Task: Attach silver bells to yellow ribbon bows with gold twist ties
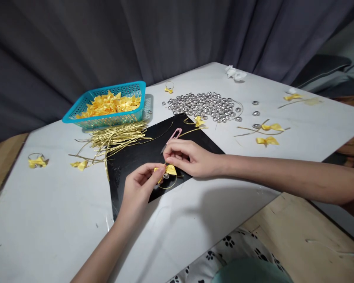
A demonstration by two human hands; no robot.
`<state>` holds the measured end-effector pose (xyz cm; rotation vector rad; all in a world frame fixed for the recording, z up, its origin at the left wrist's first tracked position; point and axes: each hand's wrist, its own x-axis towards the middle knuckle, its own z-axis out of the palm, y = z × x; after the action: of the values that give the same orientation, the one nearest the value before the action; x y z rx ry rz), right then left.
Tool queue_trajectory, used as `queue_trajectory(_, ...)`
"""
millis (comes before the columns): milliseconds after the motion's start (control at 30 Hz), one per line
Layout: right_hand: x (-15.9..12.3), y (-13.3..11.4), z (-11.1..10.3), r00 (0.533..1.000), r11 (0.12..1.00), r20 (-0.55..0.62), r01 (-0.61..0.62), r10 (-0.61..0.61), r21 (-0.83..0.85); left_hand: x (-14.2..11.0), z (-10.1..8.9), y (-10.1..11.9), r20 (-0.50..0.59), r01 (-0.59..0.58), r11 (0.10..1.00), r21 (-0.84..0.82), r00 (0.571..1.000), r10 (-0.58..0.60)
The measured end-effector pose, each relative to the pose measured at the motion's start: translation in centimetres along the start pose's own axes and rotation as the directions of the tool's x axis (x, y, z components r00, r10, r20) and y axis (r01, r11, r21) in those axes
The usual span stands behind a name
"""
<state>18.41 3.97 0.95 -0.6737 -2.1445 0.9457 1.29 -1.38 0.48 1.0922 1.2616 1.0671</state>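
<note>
Thumb and fingers of my left hand (pixel 146 179) pinch a yellow ribbon bow (pixel 171 169) over the black mat. A shiny silver bead (pixel 166 176) sits against the bow, and a thin gold wire (pixel 176 182) curves in a loop below it. My right hand (pixel 187 157) is closed just above the bow, its fingertips pinching the upper end of the gold wire. Close behind the right fingers, partly covered by them, a pair of pink-handled thread snips (pixel 175 134) lies on the black mat (pixel 120 192).
A blue basket (pixel 104 116) of yellow bows stands at the back left, with a pile of gold wires (pixel 115 137) before it. Many silver beads (pixel 205 106) are heaped at the back. Loose bows (pixel 267 140) and crumpled tissue (pixel 235 74) lie on the white table (pixel 61 220).
</note>
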Motion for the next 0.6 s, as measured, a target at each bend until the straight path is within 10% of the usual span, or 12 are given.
queue_trajectory(600,0.17,0.12,-0.88,0.985,0.984,0.167,0.022,-0.052,0.177,0.18,-0.27,0.89,0.076,0.11,0.972,-0.208,0.992,-0.096)
